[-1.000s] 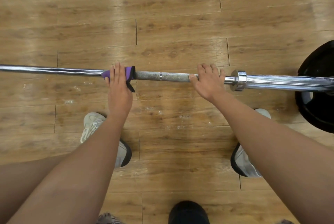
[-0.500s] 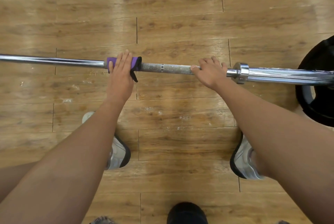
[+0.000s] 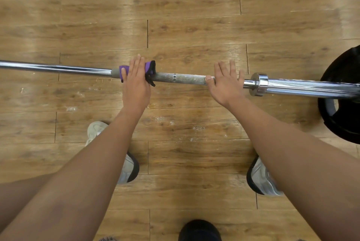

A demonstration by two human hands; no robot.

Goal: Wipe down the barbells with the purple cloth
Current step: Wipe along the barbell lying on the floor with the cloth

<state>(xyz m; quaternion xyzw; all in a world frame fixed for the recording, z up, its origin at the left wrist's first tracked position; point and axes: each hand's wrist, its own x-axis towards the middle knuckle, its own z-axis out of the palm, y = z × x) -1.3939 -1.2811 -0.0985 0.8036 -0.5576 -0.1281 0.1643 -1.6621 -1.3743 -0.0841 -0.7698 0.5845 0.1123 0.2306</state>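
Observation:
A long steel barbell (image 3: 185, 78) lies across the wooden floor from left to right, with a rough grey knurled stretch in the middle. The purple cloth (image 3: 123, 71), edged in black, is wrapped over the left end of that knurled stretch. My left hand (image 3: 136, 85) presses down on the cloth with straight fingers lying over the bar. My right hand (image 3: 226, 85) rests on the bar further right, fingers spread and straight, thumb lying along the knurling. About a hand's width of bare knurling shows between the two hands.
A chrome collar (image 3: 260, 84) sits just right of my right hand, with the thicker sleeve beyond it. A black weight plate (image 3: 342, 94) stands at the right edge. My two shoes (image 3: 128, 166) (image 3: 261, 180) are planted below the bar. A dark round object (image 3: 199, 231) is at the bottom edge.
My left hand has slid the cloth a little to the right, baring some knurling on its left. My right hand's fingers have straightened over the bar.

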